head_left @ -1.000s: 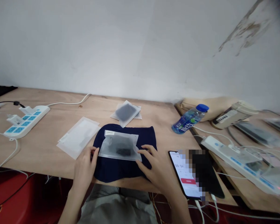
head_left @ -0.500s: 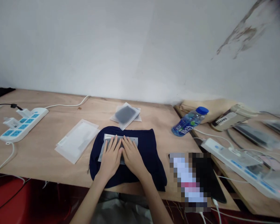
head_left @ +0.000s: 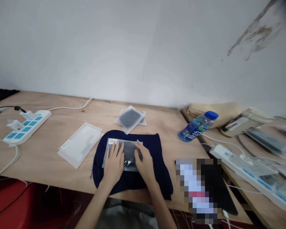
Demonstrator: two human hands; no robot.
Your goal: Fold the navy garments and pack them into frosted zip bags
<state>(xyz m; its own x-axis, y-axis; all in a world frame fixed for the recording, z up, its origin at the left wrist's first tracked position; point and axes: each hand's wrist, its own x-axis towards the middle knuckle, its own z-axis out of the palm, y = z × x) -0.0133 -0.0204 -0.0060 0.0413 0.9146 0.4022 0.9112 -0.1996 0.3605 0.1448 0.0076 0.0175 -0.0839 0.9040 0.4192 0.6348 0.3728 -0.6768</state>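
A translucent packet point(head_left: 129, 156) with a dark content and a white label lies on a folded navy cloth point(head_left: 154, 152) near the table's front edge. My left hand point(head_left: 113, 163) rests flat on the packet's left part, fingers stretched forward. At the packet's right end is my right hand point(head_left: 145, 160), its fingers apart and bent a little, touching the packet's right side. Between the hands the packet's shiny dark surface shows.
White translucent sleeves point(head_left: 79, 144) lie left of the cloth, and more packets point(head_left: 130, 119) behind it. A power strip point(head_left: 28, 126) is at the left. At the right are a blue-capped bottle point(head_left: 196, 126), a cup point(head_left: 245, 122), a pixelated device point(head_left: 197, 190) and another power strip point(head_left: 252, 176).
My right hand has moved right, away from my left hand, to the packet's right end. The middle of the packet now shows between them. The view has shifted slightly.
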